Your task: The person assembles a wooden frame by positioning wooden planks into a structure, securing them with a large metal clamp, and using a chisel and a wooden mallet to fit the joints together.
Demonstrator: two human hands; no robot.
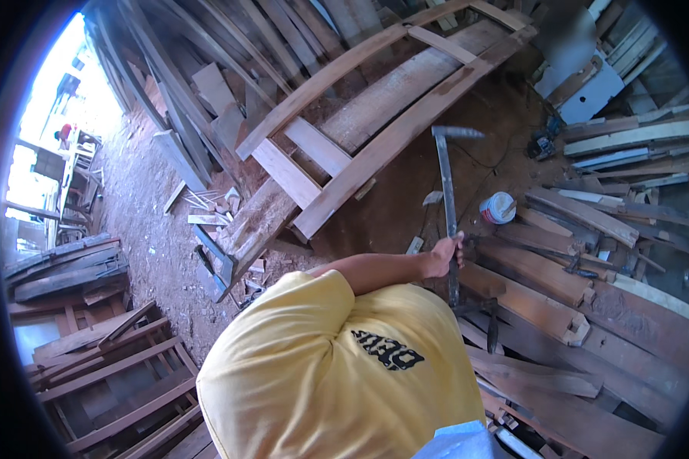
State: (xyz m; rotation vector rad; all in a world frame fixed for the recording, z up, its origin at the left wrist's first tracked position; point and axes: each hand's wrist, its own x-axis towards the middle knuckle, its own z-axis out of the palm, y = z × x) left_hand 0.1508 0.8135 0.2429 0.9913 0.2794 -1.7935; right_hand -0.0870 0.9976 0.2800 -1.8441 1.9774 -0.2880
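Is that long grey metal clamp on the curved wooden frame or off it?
Off: the left hand holds the long grey metal clamp, its top arm pointing away from the curved wooden frame.

The floor (pixel 157 252) is viewed downward from the wearer's head. The shirt (pixel 283 375) is seen close, the bar (pixel 445 180) farther off.

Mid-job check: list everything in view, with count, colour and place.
curved wooden frame: 1, brown, upper centre
bar clamp: 1, grey, right of centre
bucket: 1, mostly white, right of bar clamp
unidentified object: 1, dark, upper right
panel: 1, white, upper right
planks: many, brown and grey, both sides and top
wood scraps: several, pale, left
floor: 1, brownish, middle
shirt: 1, yellow, lower centre
cloth: 1, light blue, bottom edge
left hand: 1, bare, gripping bar clamp
right hand: none visible
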